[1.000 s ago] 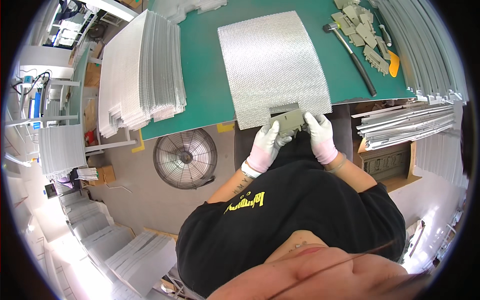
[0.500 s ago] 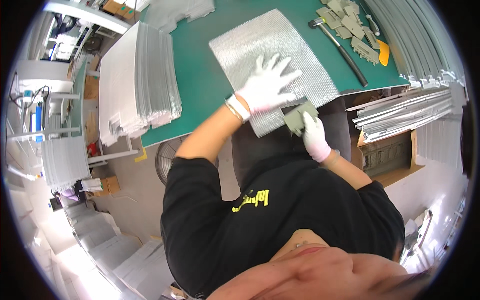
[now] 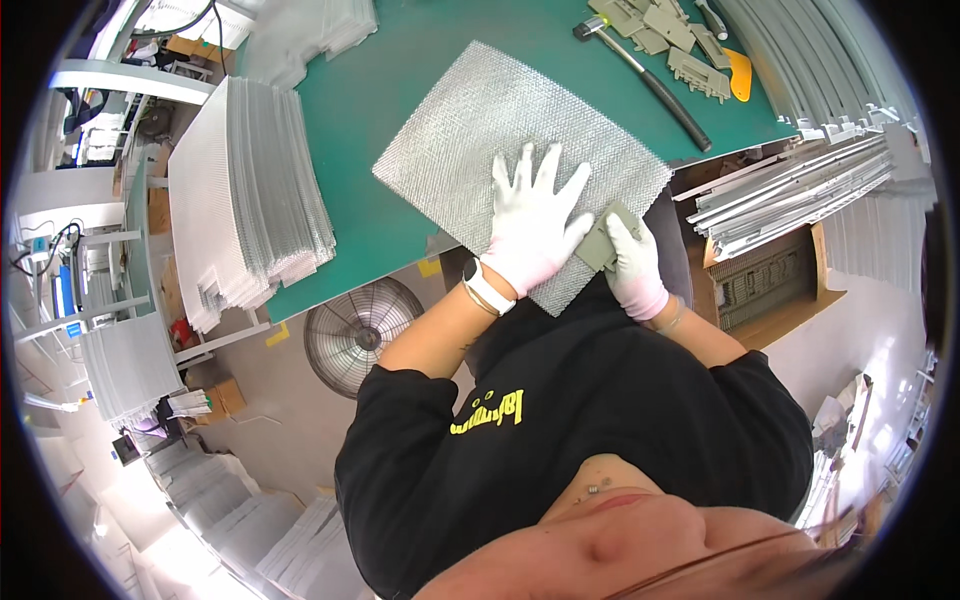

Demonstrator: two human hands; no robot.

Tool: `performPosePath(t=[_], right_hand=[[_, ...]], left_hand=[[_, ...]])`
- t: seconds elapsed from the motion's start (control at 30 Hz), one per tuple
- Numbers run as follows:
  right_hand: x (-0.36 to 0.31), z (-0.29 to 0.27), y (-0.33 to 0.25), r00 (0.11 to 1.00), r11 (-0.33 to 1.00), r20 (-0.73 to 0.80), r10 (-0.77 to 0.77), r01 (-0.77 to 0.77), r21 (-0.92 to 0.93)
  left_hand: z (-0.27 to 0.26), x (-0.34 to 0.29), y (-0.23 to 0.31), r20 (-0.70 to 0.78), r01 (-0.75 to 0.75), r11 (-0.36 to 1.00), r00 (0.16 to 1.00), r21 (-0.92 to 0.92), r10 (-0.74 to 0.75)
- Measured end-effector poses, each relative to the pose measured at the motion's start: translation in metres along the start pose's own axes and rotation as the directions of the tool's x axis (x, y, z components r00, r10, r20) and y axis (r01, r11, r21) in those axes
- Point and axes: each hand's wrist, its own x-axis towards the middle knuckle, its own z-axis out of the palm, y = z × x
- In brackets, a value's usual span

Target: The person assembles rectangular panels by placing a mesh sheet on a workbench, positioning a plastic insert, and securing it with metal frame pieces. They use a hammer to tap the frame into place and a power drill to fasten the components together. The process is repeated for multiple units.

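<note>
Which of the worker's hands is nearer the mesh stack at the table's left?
Left. The left hand lies spread on the single mesh sheet, right of the mesh stack; the right hand, holding the green part, is farther right.

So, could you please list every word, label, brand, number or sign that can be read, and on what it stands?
Shirt: yellow lettering on the chest; I do not copy out its wording.
Left forearm: faint dark marks near the white band, too blurred to read.
Blue patch, far left: too small to tell.
Sheet, plate and hammer: no text that I can make out.
</note>
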Motion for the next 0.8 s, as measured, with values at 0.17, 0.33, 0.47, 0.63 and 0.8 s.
performPosePath(t=[0.17, 0.33, 0.47, 0.63, 0.8], right_hand=[[0.003, 0.004, 0.010, 0.991, 0.993, -0.079, -0.110, 0.106, -0.047], [0.014, 0.001, 0.014, 0.981, 0.974, -0.014, -0.196, 0.193, -0.116], [0.012, 0.005, 0.016, 0.993, 0.999, -0.111, -0.050, 0.050, 0.003], [0.010, 0.005, 0.012, 0.995, 0.998, -0.079, -0.062, 0.061, -0.009], [0.011, 0.003, 0.014, 0.994, 0.992, -0.047, -0.103, 0.100, -0.073]], left_hand=[[-0.001, 0.000, 0.004, -0.004, 0.012, 1.000, 1.000, 0.010, -0.012], [-0.002, 0.001, 0.004, 0.025, 0.020, 0.999, 0.999, 0.027, -0.021], [-0.001, 0.000, 0.006, 0.025, 0.011, 0.999, 1.000, 0.042, -0.012], [-0.003, 0.004, 0.004, -0.037, 0.012, 0.999, 0.999, -0.032, -0.013], [-0.001, 0.010, 0.004, -0.099, 0.037, 0.990, 0.994, -0.134, -0.051]])
